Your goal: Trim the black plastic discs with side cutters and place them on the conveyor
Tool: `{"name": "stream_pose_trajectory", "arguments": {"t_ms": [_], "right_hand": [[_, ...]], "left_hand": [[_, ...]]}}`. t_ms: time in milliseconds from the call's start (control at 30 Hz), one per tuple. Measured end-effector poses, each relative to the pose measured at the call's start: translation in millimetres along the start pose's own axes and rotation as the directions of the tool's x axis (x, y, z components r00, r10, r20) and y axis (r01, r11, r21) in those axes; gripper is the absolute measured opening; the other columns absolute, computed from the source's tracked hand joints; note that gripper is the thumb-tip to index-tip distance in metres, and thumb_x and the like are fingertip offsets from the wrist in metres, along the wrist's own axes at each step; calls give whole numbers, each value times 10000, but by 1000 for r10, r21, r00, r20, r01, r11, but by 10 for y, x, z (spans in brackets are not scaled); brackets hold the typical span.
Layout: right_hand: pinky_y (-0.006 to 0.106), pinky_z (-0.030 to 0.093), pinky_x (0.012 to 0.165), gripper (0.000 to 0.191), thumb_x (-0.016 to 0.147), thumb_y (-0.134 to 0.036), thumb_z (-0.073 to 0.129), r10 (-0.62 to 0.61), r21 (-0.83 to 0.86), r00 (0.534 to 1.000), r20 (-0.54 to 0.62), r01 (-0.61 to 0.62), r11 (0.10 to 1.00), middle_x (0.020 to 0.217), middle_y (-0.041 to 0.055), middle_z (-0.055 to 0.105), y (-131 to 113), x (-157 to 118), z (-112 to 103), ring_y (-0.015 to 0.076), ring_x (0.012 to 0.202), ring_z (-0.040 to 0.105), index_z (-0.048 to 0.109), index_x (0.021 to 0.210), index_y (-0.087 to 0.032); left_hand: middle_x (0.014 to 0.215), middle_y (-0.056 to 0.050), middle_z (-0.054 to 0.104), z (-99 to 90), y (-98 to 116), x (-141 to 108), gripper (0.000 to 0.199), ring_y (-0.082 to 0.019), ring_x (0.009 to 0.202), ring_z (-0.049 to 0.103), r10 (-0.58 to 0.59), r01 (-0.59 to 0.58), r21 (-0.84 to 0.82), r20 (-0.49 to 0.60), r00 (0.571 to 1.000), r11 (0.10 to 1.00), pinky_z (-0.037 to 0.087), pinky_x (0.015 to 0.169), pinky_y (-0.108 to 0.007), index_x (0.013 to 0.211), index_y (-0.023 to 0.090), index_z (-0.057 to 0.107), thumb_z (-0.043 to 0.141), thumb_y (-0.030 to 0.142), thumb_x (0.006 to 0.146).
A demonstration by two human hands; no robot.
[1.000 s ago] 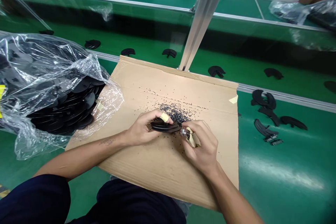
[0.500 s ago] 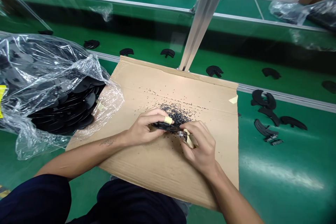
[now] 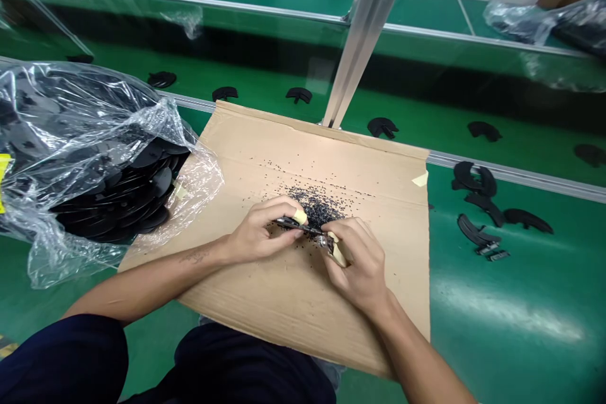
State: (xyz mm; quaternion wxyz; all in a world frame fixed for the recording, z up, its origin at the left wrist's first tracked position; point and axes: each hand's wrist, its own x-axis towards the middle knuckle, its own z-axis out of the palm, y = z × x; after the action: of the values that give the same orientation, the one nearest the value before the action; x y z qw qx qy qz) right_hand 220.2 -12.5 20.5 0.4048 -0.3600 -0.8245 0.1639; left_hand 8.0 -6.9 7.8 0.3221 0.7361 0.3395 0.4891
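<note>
Left hand [image 3: 262, 231] — curled closed around a thin black plastic part [image 3: 296, 225], held edge-on just above a flattened cardboard sheet [image 3: 279, 309], pale tape around the index finger [image 3: 299, 217]. Right hand [image 3: 355, 263] — closed on a small metal-tipped tool [image 3: 330, 245] with a pale wrapped grip, tip at the part's end. Black shavings [image 3: 315, 207] heaped just beyond both hands, more scattered over the sheet. Clear plastic bag [image 3: 89, 113] of black parts to the left, on the green worktop [image 3: 521, 309]; curved black pieces [image 3: 478, 180] lying to the right.
</note>
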Motion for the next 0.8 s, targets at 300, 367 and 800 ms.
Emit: {"name": "stream_pose_trajectory", "arguments": {"t_ms": [300,367,800], "right_hand": [[363,480,691,243,863,-102,570,46,4,999,28,-46,999,891,71,657,13,-11,-2,213,793,603,608,1078,-209],[356,484,683,199,873,-129,589,92,49,996,20,-93,995,888,71,658,-2,-3,-5,209,786,604,613,1054,-207],[304,481,673,45,897,-214,643,303,214,953,23,-301,929,852,30,653,1,34,18,169,739,600,611,929,-218]], "left_hand": [[946,-51,690,26,1,-73,250,-147,848,661,-175,173,-64,-37,984,983,553,737,-262,1081,171,600,702,192,853],[920,-34,688,37,-2,-79,295,-141,817,661,-228,218,-117,-83,970,969,549,697,-241,1086,177,583,733,237,840],[1059,-105,736,48,-79,5,406,-202,970,685,-495,451,-378,-23,868,809,566,858,-314,1124,126,671,739,416,848]]}}
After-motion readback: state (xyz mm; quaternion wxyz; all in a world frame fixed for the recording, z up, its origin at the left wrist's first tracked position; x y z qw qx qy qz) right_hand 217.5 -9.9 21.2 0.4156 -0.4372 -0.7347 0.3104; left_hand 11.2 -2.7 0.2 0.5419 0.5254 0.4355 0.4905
